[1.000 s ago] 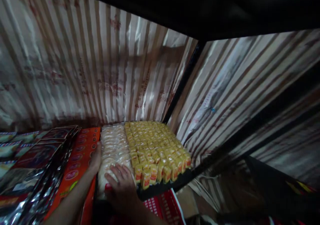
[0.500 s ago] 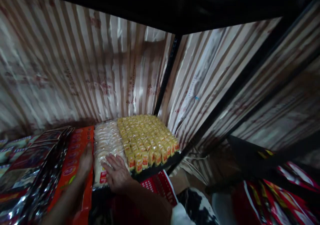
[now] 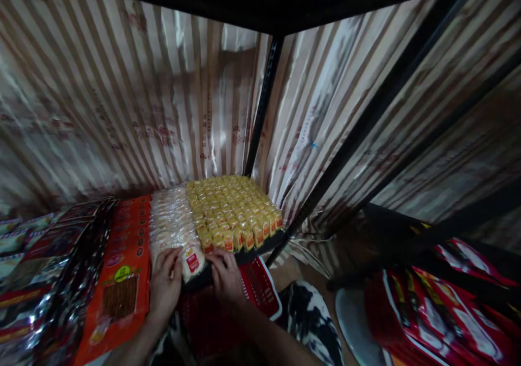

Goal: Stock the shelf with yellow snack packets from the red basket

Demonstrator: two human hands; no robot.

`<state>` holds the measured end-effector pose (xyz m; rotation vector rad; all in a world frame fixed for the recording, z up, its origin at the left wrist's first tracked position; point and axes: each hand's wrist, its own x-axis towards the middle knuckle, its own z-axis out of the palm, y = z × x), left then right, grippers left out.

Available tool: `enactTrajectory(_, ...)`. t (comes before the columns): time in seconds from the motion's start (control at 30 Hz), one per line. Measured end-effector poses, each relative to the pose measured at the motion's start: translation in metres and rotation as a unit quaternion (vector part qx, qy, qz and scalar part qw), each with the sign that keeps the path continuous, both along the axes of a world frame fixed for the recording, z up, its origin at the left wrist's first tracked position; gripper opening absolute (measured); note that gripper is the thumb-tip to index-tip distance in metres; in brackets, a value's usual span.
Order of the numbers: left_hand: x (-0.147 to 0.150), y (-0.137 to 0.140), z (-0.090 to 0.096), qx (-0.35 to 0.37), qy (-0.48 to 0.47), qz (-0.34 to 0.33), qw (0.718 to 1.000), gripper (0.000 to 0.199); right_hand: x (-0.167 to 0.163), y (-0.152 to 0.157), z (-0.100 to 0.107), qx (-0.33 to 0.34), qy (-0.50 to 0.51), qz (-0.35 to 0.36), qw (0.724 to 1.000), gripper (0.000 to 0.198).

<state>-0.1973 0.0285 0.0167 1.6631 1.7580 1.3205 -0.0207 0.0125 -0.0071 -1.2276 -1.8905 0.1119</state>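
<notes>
My left hand [image 3: 166, 282] is at the front of a row of clear-wrapped pale packets [image 3: 173, 219], its fingers curled against the left side of the front packet, which has a red label [image 3: 191, 260]. Just right of that packet, my right hand [image 3: 226, 275] has bent fingers at the shelf's front edge, below the front left corner of a block of small yellow packets [image 3: 232, 206]. What lies under its fingertips is hidden. The yellow packets stand upright in tight rows beside the pale ones.
Flat orange packs [image 3: 122, 279] lie left of my left hand, with dark glossy packs [image 3: 61, 273] beyond. Below the shelf is a red basket [image 3: 260, 287]. A dark post [image 3: 264, 100] rises at the corner before striped sheeting [image 3: 163, 100]. Red packs [image 3: 443, 306] stand at right.
My left hand has come from over the orange packs to the front pale packet. My right hand has left the top of the pale packets and moved right and down to the shelf edge.
</notes>
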Motion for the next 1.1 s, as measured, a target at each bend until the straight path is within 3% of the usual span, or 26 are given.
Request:
enactTrajectory(0.17, 0.055, -0.020, -0.028, 0.032, -0.021, -0.069, 0.997, 0.027, 0.056, -0.018, -0.025, -0.045, 0.023, -0.065, 0.997, 0.039)
enactTrajectory(0.33, 0.086, -0.021, -0.035, -0.002, -0.043, -0.068, 0.997, 0.025, 0.061, -0.021, -0.031, -0.078, 0.052, -0.060, 0.994, 0.041)
enactTrajectory(0.8, 0.097, 0.003, -0.048, -0.044, -0.120, -0.042, 0.991, 0.026, 0.029, 0.010, -0.035, -0.084, 0.083, -0.033, 0.992, 0.053)
enactTrajectory(1.1, 0.104, 0.012, -0.041, -0.060, -0.057, -0.011, 0.996, 0.019, 0.045, 0.006, -0.040, -0.077, 0.083, -0.033, 0.993, 0.055)
